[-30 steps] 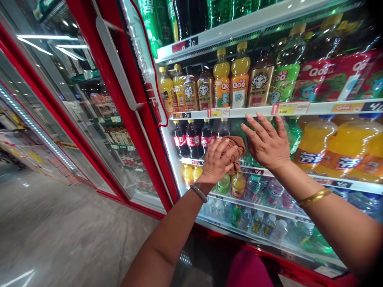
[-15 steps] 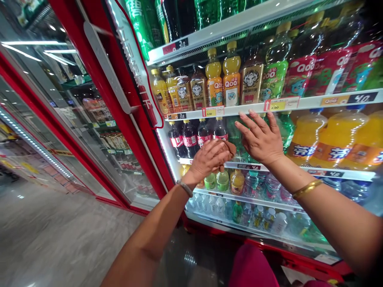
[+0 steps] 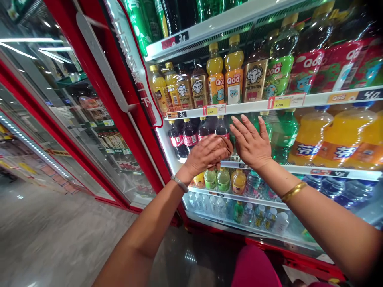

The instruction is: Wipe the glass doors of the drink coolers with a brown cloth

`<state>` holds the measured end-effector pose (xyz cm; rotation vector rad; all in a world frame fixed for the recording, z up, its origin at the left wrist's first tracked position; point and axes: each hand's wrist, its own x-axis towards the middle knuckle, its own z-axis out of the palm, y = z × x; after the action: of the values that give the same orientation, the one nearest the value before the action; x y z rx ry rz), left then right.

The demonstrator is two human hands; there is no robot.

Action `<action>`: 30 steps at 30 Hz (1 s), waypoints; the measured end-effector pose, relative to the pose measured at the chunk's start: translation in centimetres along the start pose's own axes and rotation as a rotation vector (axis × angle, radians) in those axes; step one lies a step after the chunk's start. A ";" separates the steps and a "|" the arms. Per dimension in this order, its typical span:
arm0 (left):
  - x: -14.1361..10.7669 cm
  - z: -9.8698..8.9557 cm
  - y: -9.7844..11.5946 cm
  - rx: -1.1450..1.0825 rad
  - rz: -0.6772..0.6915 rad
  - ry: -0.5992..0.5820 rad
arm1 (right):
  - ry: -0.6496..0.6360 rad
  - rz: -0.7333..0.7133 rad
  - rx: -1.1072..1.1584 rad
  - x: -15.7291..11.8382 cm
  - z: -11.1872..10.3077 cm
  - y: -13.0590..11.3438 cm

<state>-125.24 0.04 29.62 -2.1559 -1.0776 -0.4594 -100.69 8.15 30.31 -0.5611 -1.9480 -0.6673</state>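
A folded brown cloth (image 3: pixel 228 146) is gripped in my left hand (image 3: pixel 206 153), in front of the row of dark bottles with red labels (image 3: pixel 189 137). Beside it, on the right, my right hand (image 3: pixel 251 143) is raised with fingers stretched out and nothing in it. Its fingertips are just below the shelf edge that carries price tags (image 3: pixel 214 109). Green bottles (image 3: pixel 285 133) stand behind and to the right of this hand. Whether either hand touches the cooler's glass, I cannot tell.
Qoo bottles (image 3: pixel 234 71) and Predator bottles (image 3: pixel 255 75) line the shelf above. Large orange soda bottles (image 3: pixel 309 135) stand at the right. Lower shelves hold green-labelled bottles (image 3: pixel 223 180) and small water bottles (image 3: pixel 220 206). A red door frame with a long grey handle (image 3: pixel 101 63) rises at the left.
My right hand has moved left, closer to my left hand. My left hand, with the cloth, has shifted slightly left and up. The view has shifted slightly.
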 end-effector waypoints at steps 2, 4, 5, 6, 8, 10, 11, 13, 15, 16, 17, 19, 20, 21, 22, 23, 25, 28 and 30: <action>-0.4 0.0 -0.6 0.019 -0.195 0.187 | -0.027 -0.017 0.028 -0.2 0.0 0.1; -0.5 1.1 0.2 0.027 -0.384 0.405 | -0.081 -0.111 0.073 -0.3 0.0 0.3; -0.5 1.9 0.9 0.017 -0.419 0.481 | -0.111 -0.178 0.101 -0.4 0.0 0.4; -0.7 2.8 1.5 -0.003 -0.396 0.518 | -0.135 -0.239 0.127 -0.4 0.0 0.5; -1.1 4.2 2.2 -0.049 -0.212 0.481 | -0.157 -0.312 0.162 -0.3 0.0 0.5; -1.9 4.3 1.6 -0.066 0.006 0.356 | -0.155 -0.317 0.172 -0.3 0.0 0.5; -2.3 3.8 0.8 -0.061 0.056 0.313 | -0.156 -0.312 0.176 -0.3 0.0 0.5; -3.1 2.5 -0.9 -0.045 -0.003 0.315 | -0.162 -0.306 0.188 -0.3 0.1 0.5; -3.5 1.4 -1.8 -0.031 -0.188 0.417 | -0.166 -0.302 0.195 -0.3 0.2 0.6; -3.7 1.3 -1.8 -0.025 -0.277 0.476 | -0.168 -0.302 0.198 -0.3 0.2 0.6; -3.8 1.4 -1.4 -0.020 -0.342 0.522 | -0.171 -0.302 0.200 -0.4 0.3 0.6; -4.0 2.5 0.1 -0.023 -0.382 0.557 | -0.174 -0.299 0.209 -0.4 0.3 0.6; -4.2 3.2 0.9 -0.037 -0.349 0.534 | -0.173 -0.296 0.216 -0.4 0.3 0.6; -4.3 3.7 1.4 -0.054 -0.281 0.486 | -0.173 -0.293 0.224 -0.4 0.3 0.6; -4.4 4.0 1.6 -0.071 -0.195 0.418 | -0.175 -0.291 0.230 -0.4 0.3 0.6; -4.5 4.0 1.5 -0.082 -0.110 0.342 | -0.178 -0.289 0.236 -0.4 0.3 0.6; -4.5 3.0 0.5 -0.083 -0.064 0.243 | -0.182 -0.284 0.243 -0.4 0.2 0.6; -4.2 0.9 -1.3 -0.044 -0.378 0.363 | -0.192 -0.272 0.241 -0.4 0.3 0.5; -4.0 0.4 -1.3 -0.013 -0.588 0.497 | -0.199 -0.261 0.244 -0.4 0.3 0.5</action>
<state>-128.64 -1.35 27.56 -1.5679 -1.3882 -1.1959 -100.34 8.67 29.92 -0.2304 -2.2749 -0.5373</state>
